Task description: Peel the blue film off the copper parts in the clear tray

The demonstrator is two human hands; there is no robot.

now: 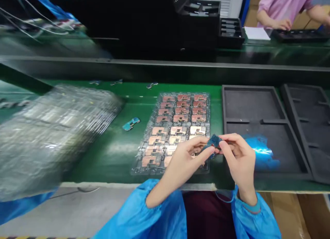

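Note:
Both my hands meet over the near edge of the green bench. My left hand (184, 160) and my right hand (238, 154) pinch a small blue circuit board (212, 142) between their fingertips. Just beneath and behind them lies a clear plastic tray (157, 105) with rows of copper-coloured parts (180, 120). Another small blue board (131, 123) lies loose on the bench to the left of the tray.
A black foam tray (254, 106) with a blue film piece (260, 153) sits right of my hands, another black tray (309, 118) beyond it. A blurred stack of clear trays (51, 129) fills the left. Across the belt, a person in pink (283, 8) works.

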